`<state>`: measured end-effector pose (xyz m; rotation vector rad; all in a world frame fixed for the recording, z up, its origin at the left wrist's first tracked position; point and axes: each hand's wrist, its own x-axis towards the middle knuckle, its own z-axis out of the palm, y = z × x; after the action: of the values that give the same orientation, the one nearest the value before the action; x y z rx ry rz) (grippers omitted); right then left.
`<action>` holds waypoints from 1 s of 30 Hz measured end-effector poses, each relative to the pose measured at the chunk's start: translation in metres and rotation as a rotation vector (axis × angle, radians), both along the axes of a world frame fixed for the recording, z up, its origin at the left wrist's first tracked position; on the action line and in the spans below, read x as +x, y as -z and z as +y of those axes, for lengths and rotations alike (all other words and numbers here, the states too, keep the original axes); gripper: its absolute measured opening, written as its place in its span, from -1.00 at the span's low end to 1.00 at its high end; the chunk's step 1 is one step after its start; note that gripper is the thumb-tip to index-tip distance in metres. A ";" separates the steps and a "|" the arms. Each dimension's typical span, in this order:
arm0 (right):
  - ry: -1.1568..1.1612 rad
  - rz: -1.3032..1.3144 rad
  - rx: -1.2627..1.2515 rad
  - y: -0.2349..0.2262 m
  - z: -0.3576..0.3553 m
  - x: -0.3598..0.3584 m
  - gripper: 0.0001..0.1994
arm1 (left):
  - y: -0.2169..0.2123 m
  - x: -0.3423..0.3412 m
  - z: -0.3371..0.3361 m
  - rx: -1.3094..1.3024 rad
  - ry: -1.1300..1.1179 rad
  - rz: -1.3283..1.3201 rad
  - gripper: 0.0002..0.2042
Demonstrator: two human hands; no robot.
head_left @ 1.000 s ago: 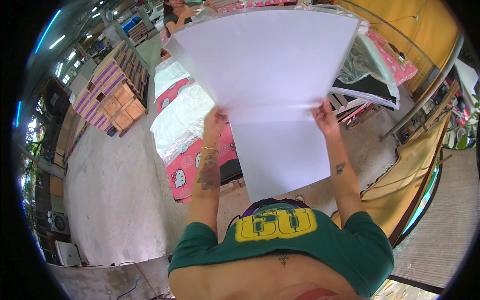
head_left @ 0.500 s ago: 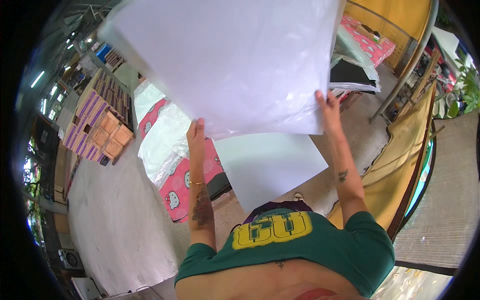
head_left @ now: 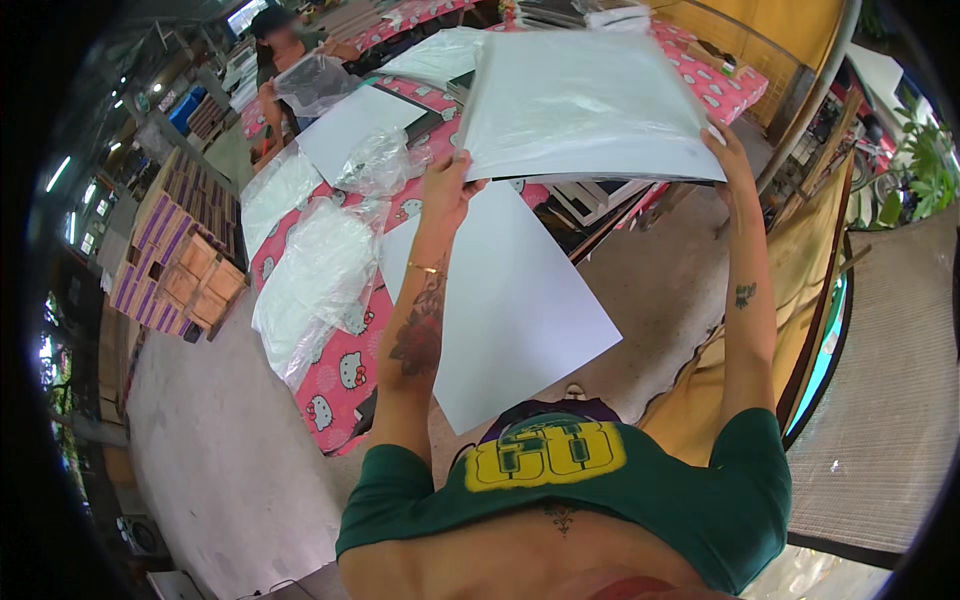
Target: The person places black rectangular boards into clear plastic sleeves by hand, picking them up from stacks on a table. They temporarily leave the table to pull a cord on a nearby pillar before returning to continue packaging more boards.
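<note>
A large white sheet in a see-through plastic sleeve point(head_left: 590, 105) is stretched between my hands, low over the far part of the table. My left hand point(head_left: 450, 182) grips its near left corner, the fingers partly hidden beneath it. At the near right corner, my right hand point(head_left: 728, 155) is closed on the edge. Below and nearer to me lies a big plain white sheet point(head_left: 525, 305), its corner jutting past the table's edge. Crumpled plastic sleeves point(head_left: 325, 270) lie left of my left forearm on a pink cloth with cartoon cat faces point(head_left: 352, 368).
Across the table at far left, a co-worker point(head_left: 290, 60) handles a see-through plastic bag point(head_left: 312, 82). Another white sheet point(head_left: 365, 130) lies near them. Stacked pallets point(head_left: 180, 240) stand left on the concrete floor. A yellow tarp point(head_left: 700, 375) hangs along my right.
The sleeved sheet has come down from upright before me to a flatter position farther away. My hands have moved up and right with it. The co-worker and far table now show.
</note>
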<state>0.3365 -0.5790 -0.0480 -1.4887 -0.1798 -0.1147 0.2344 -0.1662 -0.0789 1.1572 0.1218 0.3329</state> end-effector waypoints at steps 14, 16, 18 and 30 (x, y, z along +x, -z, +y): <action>0.420 -0.228 -0.349 0.045 -0.017 0.007 -0.55 | 0.011 0.005 -0.026 0.541 -0.012 -0.168 -0.61; 0.604 -0.373 -0.496 0.049 -0.008 0.022 -0.58 | 0.016 0.012 -0.021 0.839 -0.185 -0.236 -0.62; 0.733 -0.425 -0.612 0.051 -0.008 0.031 -0.60 | 0.018 0.019 -0.026 1.081 -0.282 -0.234 -0.64; 0.315 -0.573 -0.660 0.071 0.078 -0.091 -0.69 | 0.190 0.093 0.271 1.651 -0.789 0.259 -0.48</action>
<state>0.2454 -0.5014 -0.1191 -2.1055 -0.4757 -0.8022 0.3272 0.1051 -0.2685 2.7808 0.6103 1.0815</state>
